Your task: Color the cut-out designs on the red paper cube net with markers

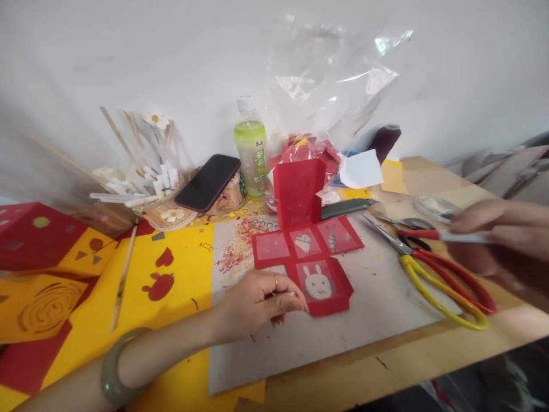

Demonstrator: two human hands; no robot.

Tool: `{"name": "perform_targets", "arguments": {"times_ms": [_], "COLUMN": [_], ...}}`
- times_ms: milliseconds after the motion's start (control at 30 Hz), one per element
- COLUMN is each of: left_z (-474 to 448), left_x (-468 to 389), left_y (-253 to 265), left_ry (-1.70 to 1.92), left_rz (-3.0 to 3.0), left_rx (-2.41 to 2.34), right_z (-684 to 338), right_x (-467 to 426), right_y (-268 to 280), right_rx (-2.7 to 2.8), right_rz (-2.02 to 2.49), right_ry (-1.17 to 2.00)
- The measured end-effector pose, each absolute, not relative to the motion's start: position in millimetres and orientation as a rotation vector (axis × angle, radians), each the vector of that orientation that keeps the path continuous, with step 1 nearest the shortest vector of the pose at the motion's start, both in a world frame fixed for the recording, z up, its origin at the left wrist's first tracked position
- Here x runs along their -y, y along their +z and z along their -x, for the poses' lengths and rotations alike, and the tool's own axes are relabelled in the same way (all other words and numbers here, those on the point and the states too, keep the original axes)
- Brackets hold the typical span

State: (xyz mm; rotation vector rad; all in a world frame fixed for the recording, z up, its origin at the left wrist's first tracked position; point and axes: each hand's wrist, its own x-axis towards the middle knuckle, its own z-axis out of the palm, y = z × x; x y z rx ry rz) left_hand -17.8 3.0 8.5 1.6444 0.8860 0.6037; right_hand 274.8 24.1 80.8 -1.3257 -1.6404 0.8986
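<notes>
A red paper box net point(343, 292) lies unfolded on a grey board, its back panel standing up. Clear film covers its cut-out windows; a white rabbit face point(318, 283) shows in the nearest one. My left hand point(261, 300), with a ring and a green bangle, is closed in a pinch at the net's lower left edge, hiding that corner. At the right, my right hand point(506, 240) is blurred and closed around a slim red-and-white pen-like tool point(446, 235). Below that tool lie scissors point(446, 292) with yellow and red handles, blades towards the net.
Yellow card point(171, 320) with red cut-outs lies left of the grey board point(377, 326). Behind stand a green-labelled drink bottle point(251, 151), a phone point(209, 182) and a holder of white pens point(158, 186). A cutter point(349, 207) lies near a clear plastic bag point(330, 86).
</notes>
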Motion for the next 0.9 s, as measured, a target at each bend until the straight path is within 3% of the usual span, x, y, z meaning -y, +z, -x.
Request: {"name": "perform_targets", "arguments": {"times_ms": [67,200,333,900], "left_z": [16,16,20,25], "left_x": [-5,-8,-9,-9], "left_y": [6,-6,-16,-22], "left_ry": [0.735,0.986,0.997,0.794], "left_rz": [-1.988,-2.642,-2.959,-3.124], "left_rx": [-0.86,-0.752,-0.741,-0.743], "right_z": [-269,-233,-214,-203], "right_x": [-22,-29,-44,-42], "right_y": [72,42,20,1], "right_rx": [1.529,1.437,1.326,1.803], "right_rz": [1.261,1.179,1.155,1.293], "right_ry": [1.192,1.459,1.637,1.181]}}
